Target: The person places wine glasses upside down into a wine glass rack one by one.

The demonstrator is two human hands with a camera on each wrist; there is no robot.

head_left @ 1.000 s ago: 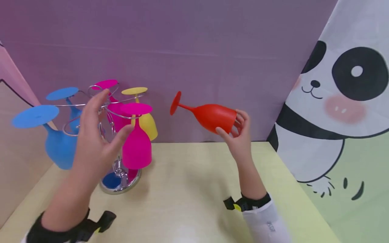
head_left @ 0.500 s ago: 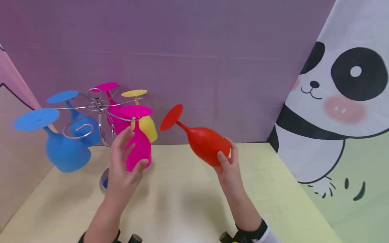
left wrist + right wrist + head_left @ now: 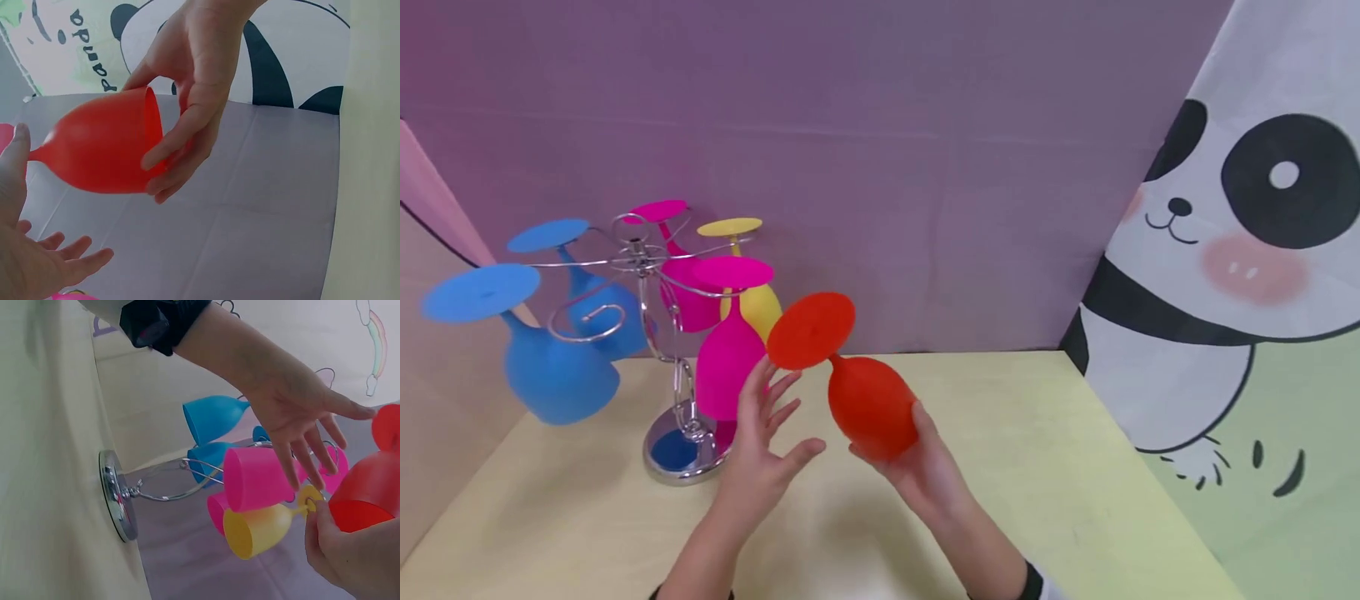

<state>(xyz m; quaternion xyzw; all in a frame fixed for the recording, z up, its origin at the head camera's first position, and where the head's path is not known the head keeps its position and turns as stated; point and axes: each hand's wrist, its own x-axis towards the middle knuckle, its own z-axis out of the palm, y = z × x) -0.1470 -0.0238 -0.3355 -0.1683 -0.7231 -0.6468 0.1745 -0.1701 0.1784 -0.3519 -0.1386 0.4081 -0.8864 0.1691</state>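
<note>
My right hand (image 3: 925,471) grips a red plastic wine glass (image 3: 874,408) by its bowl near the rim, above the table. The glass tilts, its foot pointing up and left toward my left hand (image 3: 756,467). That left hand is spread, thumb apart from the fingers, with the fingertips close to the foot. In the left wrist view, the right fingers (image 3: 181,147) curl over the rim of the bowl. Left of the hands stands a chrome glass rack (image 3: 642,260) with upside-down glasses hanging from it. The pink glass (image 3: 730,367) hangs right behind the left hand.
Two blue glasses (image 3: 561,379) hang on the rack's left side. A second pink glass (image 3: 688,292) and a yellow glass (image 3: 760,308) hang at its back. The rack's round base (image 3: 677,454) stands on the pale table (image 3: 1060,467), with a purple backdrop (image 3: 925,167) behind.
My right hand has brought the red glass left and down, its foot turning toward the camera. My left hand has moved right and down, from in front of the rack to beside the red glass.
</note>
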